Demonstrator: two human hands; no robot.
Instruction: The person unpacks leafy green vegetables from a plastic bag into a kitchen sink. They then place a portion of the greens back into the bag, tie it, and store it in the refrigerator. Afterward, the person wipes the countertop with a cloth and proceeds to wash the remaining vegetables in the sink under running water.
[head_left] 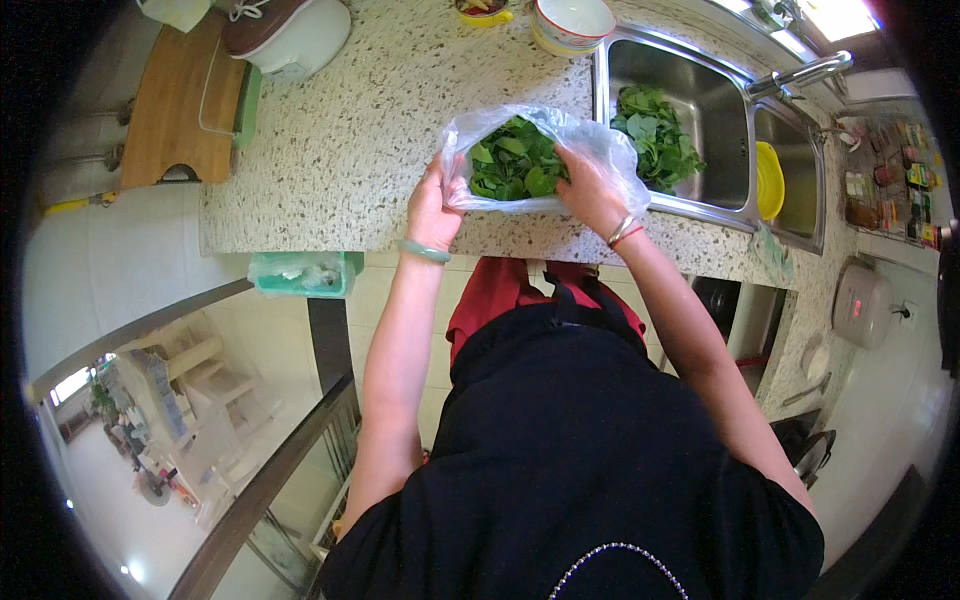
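Here, at upper centre of the frame, the left hand [434,208] closes on the left rim of a bag [618,165] of greens [512,162], while the right hand [594,196], partly curled, reaches over its right side, any grip unclear.

Kitchen, domestic in appearance. Speckled countertop [320,160] below the gripped plastic bag [618,160]; double-bowl steel sink [718,130] just right of the grip, leafy greens [655,140] inside; tap [800,75] farther right; stacked bowls [570,42] beyond the grip, beside the sink; wooden board [180,105] well left; rack of small containers [890,185] far right.
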